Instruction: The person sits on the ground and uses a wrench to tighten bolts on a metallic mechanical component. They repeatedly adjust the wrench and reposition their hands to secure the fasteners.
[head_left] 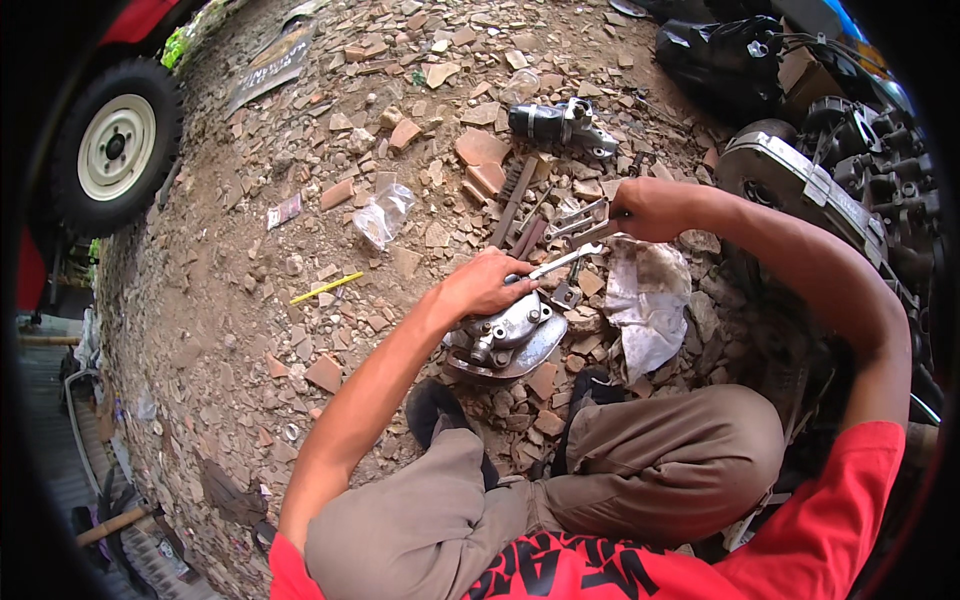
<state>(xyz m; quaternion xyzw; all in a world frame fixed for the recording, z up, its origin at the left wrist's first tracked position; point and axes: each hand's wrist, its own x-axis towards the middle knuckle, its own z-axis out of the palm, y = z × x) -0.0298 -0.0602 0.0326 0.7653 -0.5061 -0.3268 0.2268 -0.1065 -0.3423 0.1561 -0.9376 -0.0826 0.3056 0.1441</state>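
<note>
My left hand (487,283) is closed at the end of a silver wrench (568,262) that points right, just above a metal housing (515,335) with bolt holes and a flat rounded rim. The housing lies on the rubble in front of my feet. My right hand (645,208) is closed on a slim metal hand tool (590,222), whose exact kind I cannot make out. A stained white cloth (650,305) hangs over the stones below that hand. Beyond the wrench lies a wire brush (514,203).
A starter motor (565,127) lies farther off. At the right stands a large engine (830,190), with a black plastic bag (715,62) behind it. Broken tile covers the ground, with a clear plastic bag (385,212) and a yellow stick (327,288). A vehicle wheel (117,148) is at far left.
</note>
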